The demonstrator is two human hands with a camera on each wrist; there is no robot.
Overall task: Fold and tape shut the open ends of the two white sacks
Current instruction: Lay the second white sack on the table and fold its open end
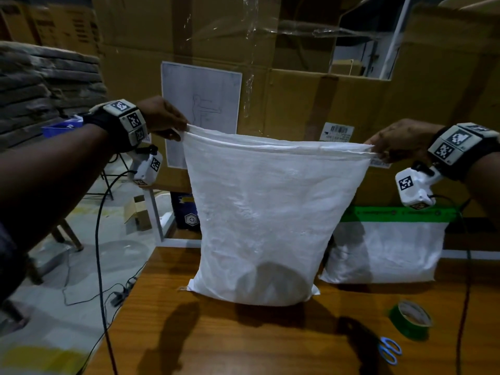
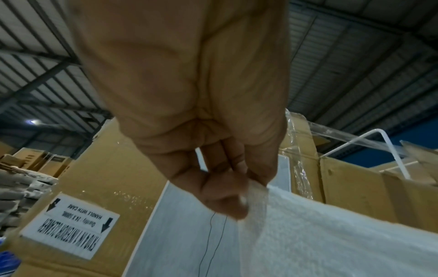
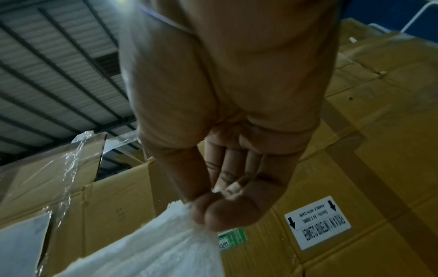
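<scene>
- While the near white sack [image 1: 257, 212] stood upright on the wooden table [image 1: 216, 334], its open top edge was stretched taut between the two hands.
- The left hand [image 1: 162, 117] pinched the sack's upper left corner; in the left wrist view the thumb and fingers [image 2: 227, 202] were closed on the white weave [image 2: 320, 234].
- The right hand [image 1: 400, 139] pinched the upper right corner; in the right wrist view the fingertips [image 3: 213, 213] were bunched tight round the cloth [image 3: 154, 247].
- The top band of the sack looked folded over along its length, with a ridge running from one hand to the other.
- A rounded dark shape showed through the cloth near the sack's bottom; what it was could not be told.
- The second white sack [image 1: 384, 253] sat on the table just behind and to the right of the first, its top closed with a strip of green tape [image 1: 397, 213].
- A roll of green tape [image 1: 410, 323] lay on the table in front of that second sack, well apart from the hands.
- Blue-handled scissors [image 1: 389, 349] lay just beside the roll, nearer the table's front edge.
- Cardboard boxes [image 1: 338, 98] were stacked behind the table, with a white sheet bearing a line drawing [image 1: 201, 112] fixed to one of them.
- Both wrists wore black bands with marker tags and a small white camera unit hanging below.
</scene>
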